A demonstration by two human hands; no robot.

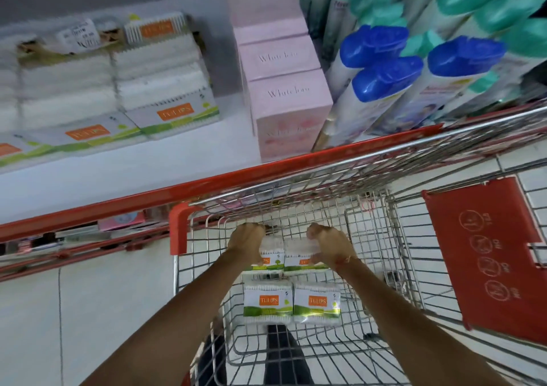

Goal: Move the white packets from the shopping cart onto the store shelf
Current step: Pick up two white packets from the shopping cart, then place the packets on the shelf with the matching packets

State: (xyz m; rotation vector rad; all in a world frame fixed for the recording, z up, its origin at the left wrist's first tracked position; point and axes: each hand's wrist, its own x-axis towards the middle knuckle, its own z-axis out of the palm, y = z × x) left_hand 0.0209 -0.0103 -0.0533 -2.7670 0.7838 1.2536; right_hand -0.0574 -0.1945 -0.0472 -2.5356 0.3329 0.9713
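Observation:
Both arms reach down into the wire shopping cart (331, 211). My left hand (247, 242) grips the left end and my right hand (328, 248) the right end of a pair of white packets (288, 257) with orange labels and green bands, held side by side. Two more white packets (291, 302) lie below them in the cart, closer to me. On the white store shelf (183, 160) at the upper left, rows of the same white packets (165, 77) lie stacked.
Pink boxes (284, 89) stand on the shelf to the right of the packets. Bottles with blue and teal caps (414, 69) fill the upper right. A red shelf rail (207, 184) runs between shelf and cart. The cart's red seat flap (485, 252) hangs at right.

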